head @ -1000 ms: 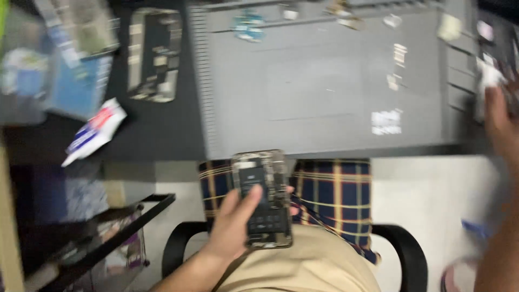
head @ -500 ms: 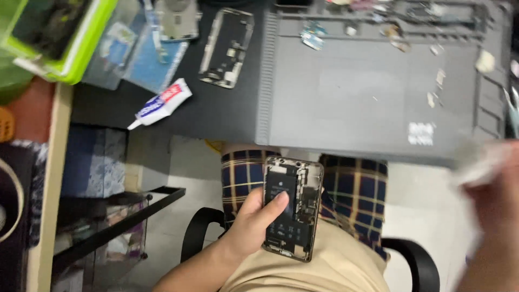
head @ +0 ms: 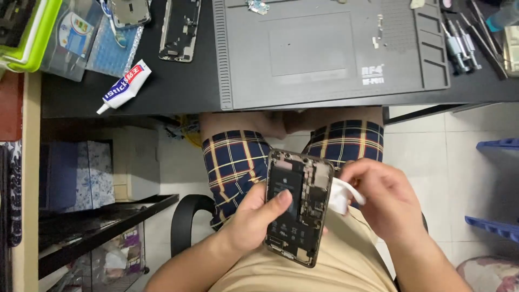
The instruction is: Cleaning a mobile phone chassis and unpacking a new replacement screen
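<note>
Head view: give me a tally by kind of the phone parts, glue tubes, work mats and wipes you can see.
Opened phones, black battery and boards showing: 1, in the left hand at
Bare phone frames on the black desk: 2
White glue tubes: 1
Grey ridged work mats: 1
White wipes: 1, in the right hand
Total: 6

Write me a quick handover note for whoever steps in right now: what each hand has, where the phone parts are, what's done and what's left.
Left hand: holds the opened phone over the lap, thumb on its battery, internals facing up.
Right hand: pinches a small white wipe at the phone's right edge.
On the desk: grey work mat, a second phone frame, a glue tube, and screwdrivers at the right.
Done: the phone is open, its screen off.
Left: apparently wiping the frame edge, then probably reassembly; the glue lies untouched.
</note>
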